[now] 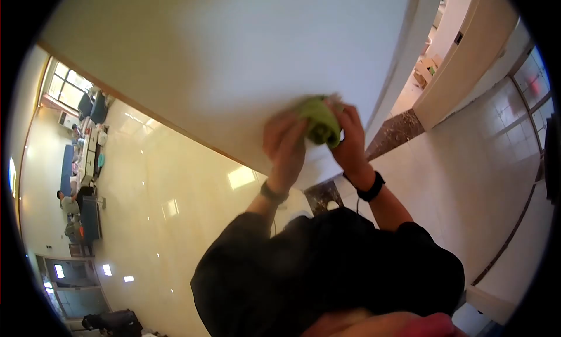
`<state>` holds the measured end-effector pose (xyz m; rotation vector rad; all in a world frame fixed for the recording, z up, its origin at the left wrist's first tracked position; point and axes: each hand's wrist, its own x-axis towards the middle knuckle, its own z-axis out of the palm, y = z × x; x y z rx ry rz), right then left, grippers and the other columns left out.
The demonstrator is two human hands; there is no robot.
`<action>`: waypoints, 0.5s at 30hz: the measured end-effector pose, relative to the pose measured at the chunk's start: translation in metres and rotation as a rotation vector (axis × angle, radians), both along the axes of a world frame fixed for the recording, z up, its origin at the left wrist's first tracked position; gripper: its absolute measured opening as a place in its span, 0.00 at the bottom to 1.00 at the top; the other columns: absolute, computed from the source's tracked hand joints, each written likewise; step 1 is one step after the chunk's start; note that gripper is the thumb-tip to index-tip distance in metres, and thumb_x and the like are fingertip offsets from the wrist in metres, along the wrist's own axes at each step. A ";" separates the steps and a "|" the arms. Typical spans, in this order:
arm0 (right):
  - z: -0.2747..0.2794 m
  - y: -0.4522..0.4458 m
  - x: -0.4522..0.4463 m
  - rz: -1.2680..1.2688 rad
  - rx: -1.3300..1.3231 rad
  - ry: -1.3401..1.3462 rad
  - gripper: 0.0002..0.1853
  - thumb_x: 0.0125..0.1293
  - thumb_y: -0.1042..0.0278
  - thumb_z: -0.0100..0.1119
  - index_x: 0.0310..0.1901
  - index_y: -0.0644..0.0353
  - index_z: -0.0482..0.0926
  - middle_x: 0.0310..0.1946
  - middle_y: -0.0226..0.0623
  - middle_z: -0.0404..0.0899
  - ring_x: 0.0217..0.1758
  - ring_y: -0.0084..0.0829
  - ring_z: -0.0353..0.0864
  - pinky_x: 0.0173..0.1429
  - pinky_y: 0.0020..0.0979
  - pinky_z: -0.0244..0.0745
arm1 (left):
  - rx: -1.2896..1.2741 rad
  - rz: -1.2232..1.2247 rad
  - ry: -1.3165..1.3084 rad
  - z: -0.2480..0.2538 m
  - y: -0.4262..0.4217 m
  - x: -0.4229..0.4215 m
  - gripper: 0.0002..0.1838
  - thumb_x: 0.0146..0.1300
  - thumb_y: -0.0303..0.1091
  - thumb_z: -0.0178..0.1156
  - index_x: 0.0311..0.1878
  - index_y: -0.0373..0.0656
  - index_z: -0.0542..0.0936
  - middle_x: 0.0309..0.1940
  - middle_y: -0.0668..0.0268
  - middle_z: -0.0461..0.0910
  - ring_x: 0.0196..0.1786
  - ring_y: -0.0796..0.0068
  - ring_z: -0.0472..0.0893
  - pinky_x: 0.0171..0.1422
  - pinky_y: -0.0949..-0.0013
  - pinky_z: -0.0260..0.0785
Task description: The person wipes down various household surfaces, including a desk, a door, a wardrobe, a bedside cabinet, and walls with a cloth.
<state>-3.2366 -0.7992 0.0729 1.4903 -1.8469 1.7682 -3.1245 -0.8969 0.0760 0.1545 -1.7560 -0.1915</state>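
A rolled or bunched green cloth (321,122) is held between both hands in front of a large white panel, which looks like a door (251,50). My left hand (284,139) presses on the cloth's left side, its fingers slightly blurred. On the cloth's right side, my right hand (349,135) has its fingers curled round it. Dark bands circle both wrists. Whether the cloth touches the panel is hard to tell.
An open doorway with a pale frame (453,62) stands at the right, above a dark stone threshold (397,132). Shiny tiled floor (175,220) spreads to the left. Far left are people (71,204), sofas (90,219) and a long table (89,156).
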 end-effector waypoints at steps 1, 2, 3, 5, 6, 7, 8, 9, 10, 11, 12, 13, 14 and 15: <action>0.000 0.005 -0.015 -0.048 -0.011 0.002 0.29 0.48 0.81 0.68 0.56 0.58 0.78 0.49 0.45 0.77 0.51 0.45 0.79 0.53 0.38 0.76 | -0.003 -0.034 0.022 0.001 0.003 -0.018 0.21 0.46 0.10 0.62 0.43 0.40 0.84 0.46 0.58 0.80 0.49 0.57 0.79 0.52 0.62 0.75; -0.002 0.009 -0.029 -0.085 -0.013 -0.003 0.29 0.49 0.81 0.68 0.57 0.59 0.78 0.48 0.45 0.76 0.50 0.46 0.79 0.52 0.38 0.76 | -0.006 -0.056 -0.008 0.002 0.007 -0.035 0.21 0.45 0.11 0.62 0.43 0.41 0.84 0.46 0.59 0.81 0.49 0.58 0.80 0.52 0.63 0.75; -0.005 0.012 -0.042 -0.119 -0.017 -0.004 0.29 0.50 0.81 0.68 0.58 0.59 0.77 0.47 0.45 0.76 0.49 0.46 0.78 0.51 0.37 0.76 | -0.010 -0.077 -0.035 0.005 0.010 -0.050 0.21 0.45 0.12 0.63 0.43 0.42 0.85 0.46 0.60 0.81 0.49 0.58 0.80 0.52 0.63 0.75; -0.022 0.017 -0.059 -0.099 -0.021 -0.089 0.24 0.53 0.81 0.67 0.53 0.61 0.75 0.44 0.41 0.76 0.46 0.41 0.78 0.48 0.35 0.75 | -0.021 -0.089 -0.086 -0.003 0.017 -0.067 0.22 0.44 0.13 0.63 0.44 0.44 0.85 0.46 0.62 0.81 0.49 0.59 0.80 0.51 0.64 0.76; -0.034 0.018 -0.066 -0.092 -0.002 -0.130 0.21 0.54 0.82 0.66 0.50 0.63 0.74 0.43 0.40 0.77 0.45 0.36 0.78 0.48 0.33 0.75 | -0.026 -0.082 -0.107 -0.008 0.019 -0.074 0.23 0.45 0.14 0.63 0.46 0.46 0.84 0.46 0.64 0.81 0.48 0.60 0.81 0.50 0.64 0.76; -0.044 0.019 -0.071 -0.084 0.022 -0.169 0.19 0.55 0.83 0.66 0.48 0.64 0.73 0.42 0.38 0.77 0.44 0.31 0.78 0.48 0.31 0.74 | -0.028 -0.073 -0.128 -0.013 0.020 -0.078 0.24 0.45 0.14 0.63 0.47 0.48 0.84 0.46 0.66 0.81 0.48 0.61 0.81 0.49 0.65 0.77; -0.052 0.019 -0.071 -0.068 0.004 -0.184 0.17 0.56 0.83 0.66 0.46 0.63 0.72 0.38 0.34 0.78 0.41 0.25 0.77 0.46 0.29 0.74 | -0.032 -0.076 -0.110 -0.022 0.020 -0.082 0.24 0.44 0.16 0.64 0.46 0.49 0.84 0.47 0.67 0.81 0.48 0.61 0.81 0.48 0.64 0.77; -0.060 0.019 -0.071 -0.046 0.008 -0.197 0.18 0.56 0.83 0.66 0.46 0.63 0.72 0.38 0.34 0.78 0.41 0.26 0.77 0.46 0.29 0.74 | -0.025 -0.074 -0.130 -0.029 0.021 -0.081 0.23 0.43 0.17 0.64 0.46 0.49 0.84 0.47 0.67 0.81 0.48 0.61 0.81 0.48 0.64 0.77; -0.071 0.019 -0.069 -0.025 0.009 -0.212 0.18 0.55 0.83 0.66 0.46 0.63 0.72 0.37 0.34 0.77 0.41 0.26 0.77 0.46 0.29 0.74 | -0.022 -0.072 -0.154 -0.037 0.020 -0.076 0.23 0.43 0.18 0.65 0.46 0.49 0.85 0.47 0.67 0.81 0.48 0.61 0.82 0.48 0.64 0.78; -0.081 0.018 -0.067 -0.003 0.003 -0.229 0.18 0.55 0.83 0.66 0.46 0.64 0.72 0.37 0.34 0.77 0.41 0.26 0.77 0.46 0.28 0.74 | -0.026 -0.071 -0.179 -0.043 0.018 -0.072 0.23 0.43 0.18 0.65 0.46 0.49 0.85 0.47 0.67 0.82 0.48 0.61 0.82 0.48 0.63 0.78; -0.091 0.015 -0.064 0.042 0.015 -0.281 0.19 0.55 0.82 0.67 0.48 0.63 0.72 0.40 0.36 0.75 0.43 0.29 0.77 0.47 0.29 0.73 | -0.022 -0.051 -0.195 -0.050 0.016 -0.067 0.22 0.43 0.19 0.65 0.45 0.49 0.85 0.47 0.66 0.82 0.48 0.61 0.82 0.48 0.63 0.78; -0.094 0.012 -0.059 0.043 0.013 -0.251 0.20 0.55 0.82 0.67 0.49 0.63 0.72 0.41 0.37 0.75 0.45 0.30 0.77 0.49 0.30 0.73 | -0.019 -0.032 -0.216 -0.057 0.017 -0.060 0.22 0.43 0.19 0.66 0.45 0.49 0.85 0.47 0.66 0.82 0.48 0.61 0.82 0.48 0.63 0.78; -0.096 0.009 -0.054 0.042 0.009 -0.225 0.21 0.55 0.82 0.67 0.50 0.63 0.72 0.43 0.38 0.74 0.46 0.32 0.76 0.50 0.31 0.73 | -0.016 -0.015 -0.241 -0.063 0.015 -0.053 0.21 0.44 0.19 0.66 0.44 0.49 0.85 0.47 0.65 0.82 0.48 0.60 0.82 0.48 0.63 0.78; -0.096 0.007 -0.047 0.036 0.006 -0.203 0.22 0.54 0.83 0.67 0.51 0.63 0.72 0.45 0.39 0.73 0.48 0.34 0.76 0.51 0.32 0.72 | 0.049 -0.037 -0.220 -0.069 0.013 -0.046 0.21 0.44 0.19 0.66 0.44 0.49 0.85 0.47 0.64 0.82 0.48 0.60 0.82 0.48 0.63 0.78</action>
